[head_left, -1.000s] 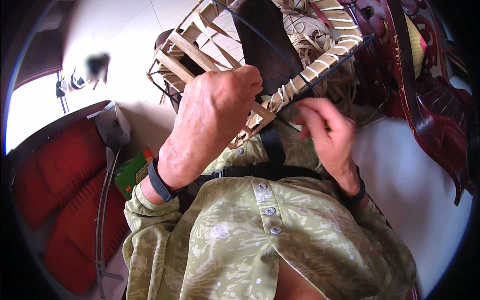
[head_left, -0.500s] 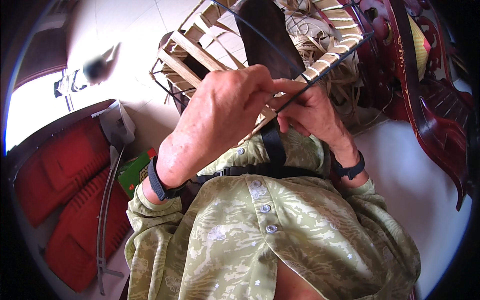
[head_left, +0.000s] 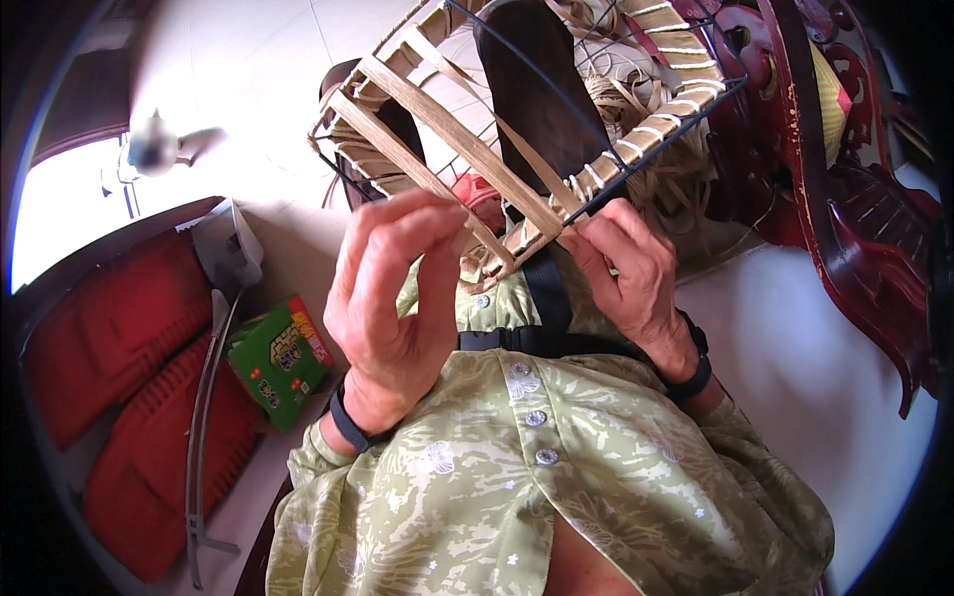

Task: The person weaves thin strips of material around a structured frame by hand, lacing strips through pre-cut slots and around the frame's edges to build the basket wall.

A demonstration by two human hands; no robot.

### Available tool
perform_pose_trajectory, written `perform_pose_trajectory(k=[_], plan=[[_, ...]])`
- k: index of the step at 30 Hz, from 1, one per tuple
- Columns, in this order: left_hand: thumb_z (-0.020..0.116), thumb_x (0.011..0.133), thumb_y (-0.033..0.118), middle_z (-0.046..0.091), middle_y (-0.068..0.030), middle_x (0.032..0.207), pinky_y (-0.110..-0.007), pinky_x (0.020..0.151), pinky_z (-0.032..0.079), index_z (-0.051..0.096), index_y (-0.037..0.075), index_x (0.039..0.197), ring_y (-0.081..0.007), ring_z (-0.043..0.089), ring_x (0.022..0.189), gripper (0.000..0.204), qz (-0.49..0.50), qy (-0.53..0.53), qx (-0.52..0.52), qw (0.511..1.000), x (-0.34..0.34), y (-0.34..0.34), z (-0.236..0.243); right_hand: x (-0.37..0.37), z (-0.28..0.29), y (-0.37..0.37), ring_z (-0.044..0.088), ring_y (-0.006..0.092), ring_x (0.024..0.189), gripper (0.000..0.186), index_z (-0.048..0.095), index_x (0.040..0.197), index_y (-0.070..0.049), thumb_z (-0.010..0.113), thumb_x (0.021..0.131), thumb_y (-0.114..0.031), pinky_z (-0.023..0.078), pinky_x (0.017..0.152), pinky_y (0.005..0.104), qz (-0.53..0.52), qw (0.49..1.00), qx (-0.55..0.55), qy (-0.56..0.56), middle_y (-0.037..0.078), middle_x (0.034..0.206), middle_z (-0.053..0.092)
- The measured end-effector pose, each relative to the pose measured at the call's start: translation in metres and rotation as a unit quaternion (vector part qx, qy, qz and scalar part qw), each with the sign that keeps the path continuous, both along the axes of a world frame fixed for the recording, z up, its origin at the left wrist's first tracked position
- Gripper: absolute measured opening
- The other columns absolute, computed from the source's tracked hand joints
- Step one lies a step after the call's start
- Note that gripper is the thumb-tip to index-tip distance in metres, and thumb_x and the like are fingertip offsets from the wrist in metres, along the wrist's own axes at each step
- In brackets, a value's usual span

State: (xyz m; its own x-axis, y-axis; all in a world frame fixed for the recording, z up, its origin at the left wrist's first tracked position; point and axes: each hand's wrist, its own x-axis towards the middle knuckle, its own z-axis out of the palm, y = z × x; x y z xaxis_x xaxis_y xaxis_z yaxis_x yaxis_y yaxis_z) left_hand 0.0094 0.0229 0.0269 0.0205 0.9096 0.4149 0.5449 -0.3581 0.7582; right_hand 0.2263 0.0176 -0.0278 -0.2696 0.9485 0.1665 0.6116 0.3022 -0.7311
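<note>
I have a basket-like frame [head_left: 641, 177] of thin dark rods in front of me, its rim wrapped in tan strip and bound with white cord. Flat tan strips [head_left: 477, 159] cross its opening. My left hand [head_left: 388, 288] is at the near left of the frame, its curled fingers and thumb meeting around one crossing strip [head_left: 397, 149]; the fingertips partly cover it. At the near rim, my right hand [head_left: 631, 268] has thumb and fingers pinched at the end of another strip, beside the dark rod. Its exact grip is partly hidden.
Loose tan strips [head_left: 656, 189] lie heaped beyond the frame. Carved dark-red wooden furniture [head_left: 835, 219] stands on the right. Red ridged plastic pieces [head_left: 179, 437], a green box [head_left: 283, 363] and a grey metal bracket [head_left: 204, 427] are on the left. A fan [head_left: 154, 149] stands farther off.
My hands, close together at the near rim before, have separated. The left moved left and down, the right slightly down. The frame's crossing strips now show more fully.
</note>
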Motion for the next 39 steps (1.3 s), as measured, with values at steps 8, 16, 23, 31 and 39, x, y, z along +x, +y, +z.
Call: perform_pose_trajectory(k=[8, 16, 23, 31, 39], plan=[[0.071, 0.082, -0.007, 0.068, -0.0131, 0.101, -0.032, 0.067, 0.056, 0.065, -0.001, 0.096, -0.0245, 0.069, 0.083, 0.017, -0.061, -0.01, -0.126, 0.99, -0.003, -0.026, -0.001, -0.002, 0.012, -0.003, 0.06, 0.0239, 0.074, 0.015, 0.064, 0.085, -0.003, 0.078, 0.078, -0.005, 0.05, 0.062, 0.0346, 0.047, 0.996, 0.072, 0.008, 0.011, 0.098, 0.059], [0.079, 0.077, 0.008, 0.069, -0.0101, 0.1, -0.037, 0.078, 0.05, 0.064, 0.005, 0.112, -0.0277, 0.065, 0.088, 0.038, -0.104, 0.17, -0.1, 0.975, 0.013, -0.023, -0.007, 0.01, 0.021, -0.003, 0.051, 0.0152, 0.053, 0.014, 0.062, 0.079, -0.002, 0.071, 0.088, -0.009, 0.04, 0.05, 0.0313, 0.048, 0.981, -0.147, 0.114, 0.006, 0.064, 0.055], [0.068, 0.089, -0.002, 0.067, -0.0153, 0.099, -0.037, 0.071, 0.056, 0.052, 0.001, 0.113, -0.0325, 0.072, 0.088, 0.028, -0.103, -0.004, -0.231, 0.967, 0.026, -0.027, -0.022, 0.01, 0.045, 0.001, 0.049, 0.0065, 0.053, 0.028, 0.061, 0.074, -0.001, 0.066, 0.095, -0.019, 0.039, 0.049, 0.0284, 0.063, 0.953, -0.265, 0.13, 0.004, 0.058, 0.058], [0.064, 0.089, -0.005, 0.065, -0.0153, 0.089, -0.04, 0.066, 0.053, 0.051, 0.002, 0.108, -0.0331, 0.069, 0.08, 0.024, -0.129, -0.007, -0.166, 0.978, 0.016, -0.021, -0.032, 0.008, 0.042, 0.004, 0.055, 0.0082, 0.054, 0.03, 0.06, 0.074, -0.001, 0.064, 0.097, -0.021, 0.043, 0.052, 0.029, 0.086, 0.941, -0.296, 0.136, 0.005, 0.06, 0.063], [0.065, 0.086, -0.011, 0.068, -0.0121, 0.093, -0.034, 0.072, 0.056, 0.059, 0.001, 0.106, -0.0294, 0.072, 0.086, 0.023, -0.114, 0.031, -0.173, 0.978, 0.014, -0.018, -0.028, -0.001, 0.045, 0.001, 0.057, 0.0067, 0.058, 0.03, 0.063, 0.078, 0.0, 0.062, 0.098, -0.022, 0.044, 0.055, 0.0278, 0.047, 0.912, -0.374, 0.158, 0.005, 0.064, 0.065]])
